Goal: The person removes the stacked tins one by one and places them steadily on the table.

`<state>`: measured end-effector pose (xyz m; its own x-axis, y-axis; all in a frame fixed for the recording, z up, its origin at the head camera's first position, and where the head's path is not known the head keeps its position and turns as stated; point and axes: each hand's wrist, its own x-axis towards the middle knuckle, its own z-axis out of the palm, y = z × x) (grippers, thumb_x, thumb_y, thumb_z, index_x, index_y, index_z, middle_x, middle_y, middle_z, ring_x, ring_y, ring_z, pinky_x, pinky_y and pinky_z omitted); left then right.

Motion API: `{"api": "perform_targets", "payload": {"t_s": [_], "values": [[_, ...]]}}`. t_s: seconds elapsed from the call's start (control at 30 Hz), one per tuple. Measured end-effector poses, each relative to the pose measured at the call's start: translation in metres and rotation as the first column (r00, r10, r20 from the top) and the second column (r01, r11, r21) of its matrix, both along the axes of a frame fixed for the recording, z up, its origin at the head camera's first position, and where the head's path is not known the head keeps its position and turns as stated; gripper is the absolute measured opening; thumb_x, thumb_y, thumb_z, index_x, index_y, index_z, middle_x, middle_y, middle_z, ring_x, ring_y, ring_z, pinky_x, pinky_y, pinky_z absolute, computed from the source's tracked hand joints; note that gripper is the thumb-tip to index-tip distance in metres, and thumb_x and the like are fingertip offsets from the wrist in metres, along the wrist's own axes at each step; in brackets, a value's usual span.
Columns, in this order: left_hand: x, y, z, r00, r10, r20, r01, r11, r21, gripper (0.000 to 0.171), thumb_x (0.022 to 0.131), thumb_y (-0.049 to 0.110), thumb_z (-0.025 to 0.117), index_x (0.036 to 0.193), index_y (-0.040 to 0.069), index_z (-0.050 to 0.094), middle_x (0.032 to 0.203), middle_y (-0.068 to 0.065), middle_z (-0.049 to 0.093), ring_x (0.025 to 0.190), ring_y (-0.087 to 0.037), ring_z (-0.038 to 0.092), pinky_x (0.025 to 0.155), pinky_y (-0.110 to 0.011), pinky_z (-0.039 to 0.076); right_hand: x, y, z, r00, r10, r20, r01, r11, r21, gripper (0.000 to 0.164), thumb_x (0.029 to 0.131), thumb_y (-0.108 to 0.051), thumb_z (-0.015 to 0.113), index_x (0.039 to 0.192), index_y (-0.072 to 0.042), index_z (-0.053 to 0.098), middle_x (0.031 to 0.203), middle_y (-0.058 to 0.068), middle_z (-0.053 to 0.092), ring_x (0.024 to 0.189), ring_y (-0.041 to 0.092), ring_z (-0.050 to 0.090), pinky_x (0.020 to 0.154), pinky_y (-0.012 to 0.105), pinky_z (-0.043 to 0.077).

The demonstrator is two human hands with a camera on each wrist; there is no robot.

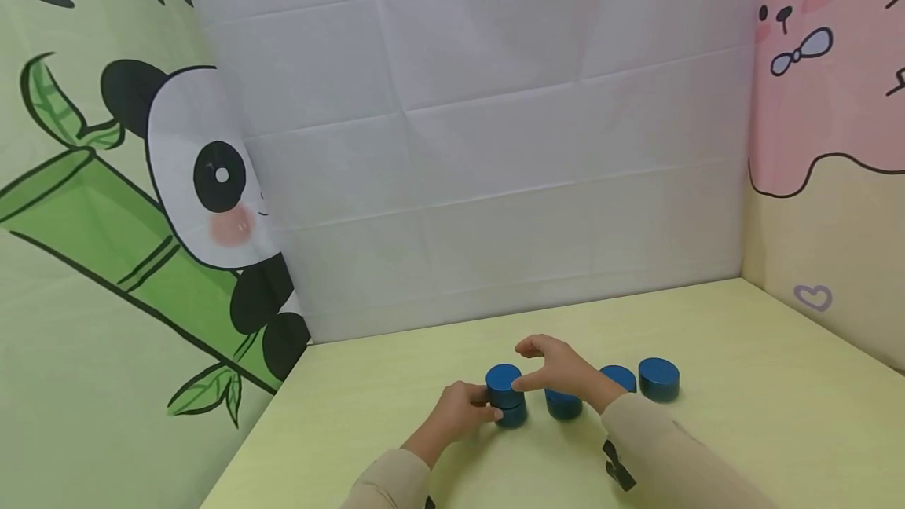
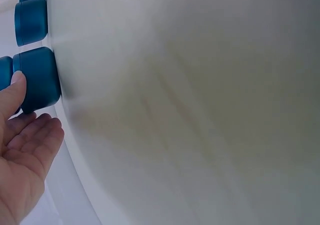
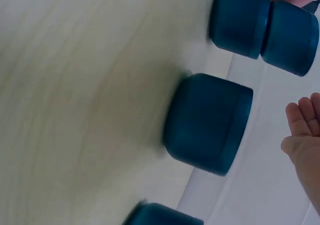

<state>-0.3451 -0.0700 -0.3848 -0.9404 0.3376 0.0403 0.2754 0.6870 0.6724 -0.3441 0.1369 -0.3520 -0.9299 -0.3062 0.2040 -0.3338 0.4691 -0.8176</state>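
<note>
Two squat blue round containers stand stacked on the table, the upper one (image 1: 502,380) slightly offset over the lower one (image 1: 513,416). My left hand (image 1: 456,417) holds the lower container from the left; in the left wrist view its thumb lies on the lower container (image 2: 41,80) near the seam, and other fingers extend behind. To the right of the stack is my right hand (image 1: 562,368), fingers spread and loosely bent. The right wrist view shows that hand (image 3: 305,130) apart from the stack, with nothing in its grasp.
Three more blue containers stand in a row to the right: one (image 1: 563,407) partly under the right hand, one (image 1: 618,375) partly behind the right wrist, and one (image 1: 659,381) at the end. A white cloth (image 1: 495,179) hangs behind the pale yellow table (image 1: 339,415).
</note>
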Motion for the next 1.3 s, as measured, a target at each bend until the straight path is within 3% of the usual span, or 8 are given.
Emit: {"api": "perform_targets", "payload": {"t_s": [0.87, 1.3], "values": [[0.008, -0.010, -0.004, 0.999, -0.050, -0.013, 0.050, 0.999, 0.011, 0.035, 0.081, 0.020, 0.072, 0.111, 0.003, 0.067, 0.105, -0.012, 0.068, 0.099, -0.030, 0.063, 0.080, -0.044, 0.053, 0.008, -0.024, -0.015, 0.999, -0.010, 0.039, 0.010, 1.000, -0.004, 0.053, 0.072, -0.021, 0.079, 0.116, -0.002, 0.058, 0.115, 0.007, 0.060, 0.114, 0.032, 0.051, 0.095, 0.052, 0.042], [0.010, -0.015, -0.004, 0.998, -0.062, -0.019, 0.062, 0.998, 0.003, 0.036, 0.081, 0.020, 0.072, 0.112, 0.003, 0.067, 0.105, -0.013, 0.068, 0.100, -0.030, 0.063, 0.080, -0.045, 0.052, 0.008, -0.029, -0.020, 0.999, -0.009, 0.033, 0.009, 1.000, -0.020, 0.052, 0.072, -0.019, 0.079, 0.115, 0.000, 0.059, 0.107, 0.006, 0.062, 0.103, 0.025, 0.057, 0.086, 0.043, 0.050]]}}
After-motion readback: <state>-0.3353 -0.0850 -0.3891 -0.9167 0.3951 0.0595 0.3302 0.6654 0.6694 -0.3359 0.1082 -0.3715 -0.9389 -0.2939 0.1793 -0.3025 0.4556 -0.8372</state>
